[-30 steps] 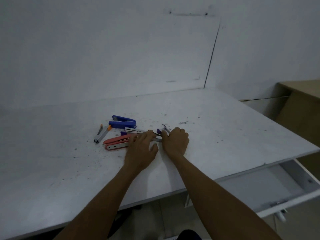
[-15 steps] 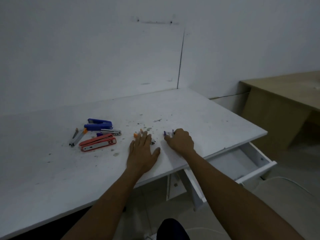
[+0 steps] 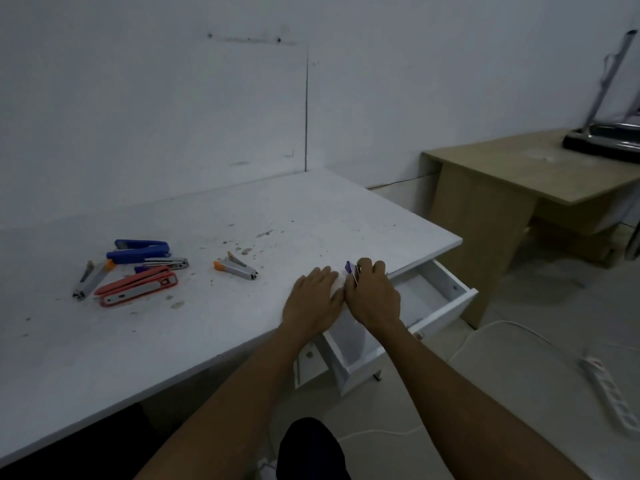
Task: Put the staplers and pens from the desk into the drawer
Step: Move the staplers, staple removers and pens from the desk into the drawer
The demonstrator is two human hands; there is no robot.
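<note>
— Where does the one view sit?
— On the head, looking forward and down across the white, speckled worktop (image 3: 242, 306), near its front edge; far corners seem bent by the wide lens.

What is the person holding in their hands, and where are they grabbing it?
The right hand grips a small purple-tipped item; only its tip shows, so the grip point cannot be told. The left hand lies flat.
</note>
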